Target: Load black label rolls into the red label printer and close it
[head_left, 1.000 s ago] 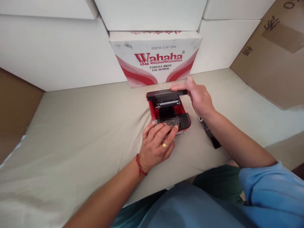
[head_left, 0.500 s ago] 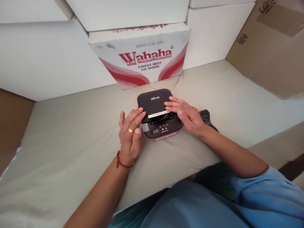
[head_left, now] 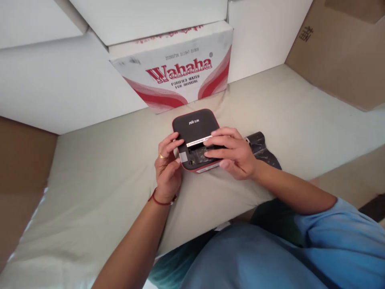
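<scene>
A small black printer (head_left: 195,124) with a red rim stands on the beige cloth in front of me, its lid seated down with a narrow slot across it. My left hand (head_left: 169,164) grips its left edge, fingertips on the lid and thumb by the near corner. Over the front part, my right hand (head_left: 234,152) has its fingers spread, the tips touching a glossy, see-through strip (head_left: 201,155) at the slot. The hand hides the right end of the panel. Behind my right wrist lies a dark, shiny roll-like thing (head_left: 257,140), partly covered by the forearm.
A Wahaha water carton (head_left: 180,74) stands just behind the printer, between white boxes (head_left: 255,40). Brown cardboard boxes flank the cloth-covered surface (head_left: 105,172) at right (head_left: 339,60) and left (head_left: 24,160). The surface's near edge runs along my body.
My right hand has moved left and nearer, from the lid's right edge onto the front panel. The lid sits lower, and a glossy strip now covers the panel markings. My left fingers have curled at the edge.
</scene>
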The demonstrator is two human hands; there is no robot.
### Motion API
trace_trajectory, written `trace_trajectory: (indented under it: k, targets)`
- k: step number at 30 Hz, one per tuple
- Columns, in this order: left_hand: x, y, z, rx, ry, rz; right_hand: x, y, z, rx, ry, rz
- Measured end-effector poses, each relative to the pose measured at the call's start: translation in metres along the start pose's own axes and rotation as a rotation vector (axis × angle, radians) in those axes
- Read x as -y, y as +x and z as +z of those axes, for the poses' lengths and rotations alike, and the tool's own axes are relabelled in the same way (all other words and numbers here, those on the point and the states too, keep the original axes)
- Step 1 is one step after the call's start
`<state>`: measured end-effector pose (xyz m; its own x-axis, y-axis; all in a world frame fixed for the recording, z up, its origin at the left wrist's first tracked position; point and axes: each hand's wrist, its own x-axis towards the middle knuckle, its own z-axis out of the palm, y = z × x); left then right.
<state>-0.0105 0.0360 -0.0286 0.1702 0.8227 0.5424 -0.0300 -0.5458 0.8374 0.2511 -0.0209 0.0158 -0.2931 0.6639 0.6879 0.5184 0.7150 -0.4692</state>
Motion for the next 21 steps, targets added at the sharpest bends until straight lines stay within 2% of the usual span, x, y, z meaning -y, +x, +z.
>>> trace_trajectory:
  k: [5,9,14,18,21]
  targets:
    - [0.004,0.005,0.009,0.050,-0.100,-0.100,-0.001,-0.012,0.004,-0.107,-0.068,-0.117]
    - [0.003,0.003,0.006,0.137,-0.073,-0.202,-0.004,-0.016,0.003,-0.059,-0.064,-0.124]
    - [-0.001,0.001,0.006,0.149,-0.210,-0.346,0.001,-0.014,0.000,-0.047,-0.046,-0.133]
    - [-0.001,0.004,0.008,0.158,-0.221,-0.337,0.005,-0.009,-0.003,-0.114,-0.026,-0.203]
    - [0.003,0.004,0.008,0.146,-0.169,-0.314,0.002,-0.009,-0.002,-0.082,-0.044,-0.190]
